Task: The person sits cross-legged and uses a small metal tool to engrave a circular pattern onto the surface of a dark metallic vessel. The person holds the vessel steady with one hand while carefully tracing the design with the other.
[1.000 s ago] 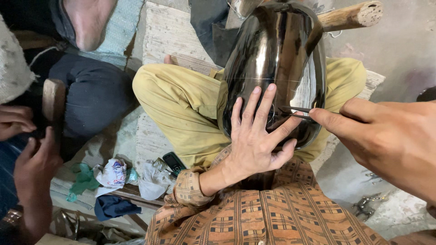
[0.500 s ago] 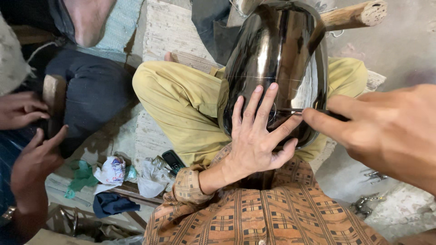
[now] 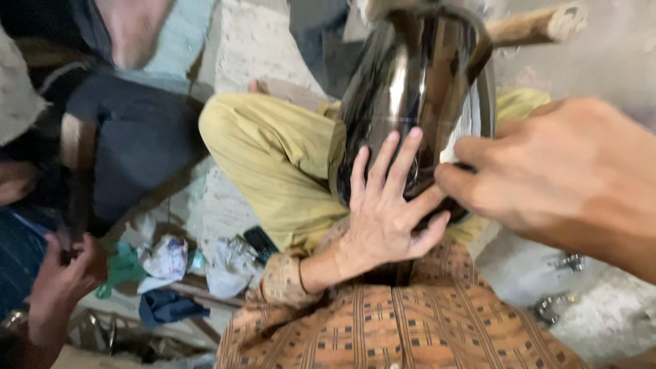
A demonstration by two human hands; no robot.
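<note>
The floor [image 3: 239,61] is rough, pale concrete, dusty and stained, with cracks running between its slabs. A light blue cloth [image 3: 181,48] lies spread over it at the upper left. Lower left, crumpled rags [image 3: 164,256] in white, green and dark blue sit in a loose heap beside thin wooden sticks [image 3: 205,294]. At the lower right, small shiny metal fittings [image 3: 557,304] lie on the grey ground. A thick wooden pole [image 3: 529,27] crosses the upper right. The light is soft and even, without hard shadows.
</note>
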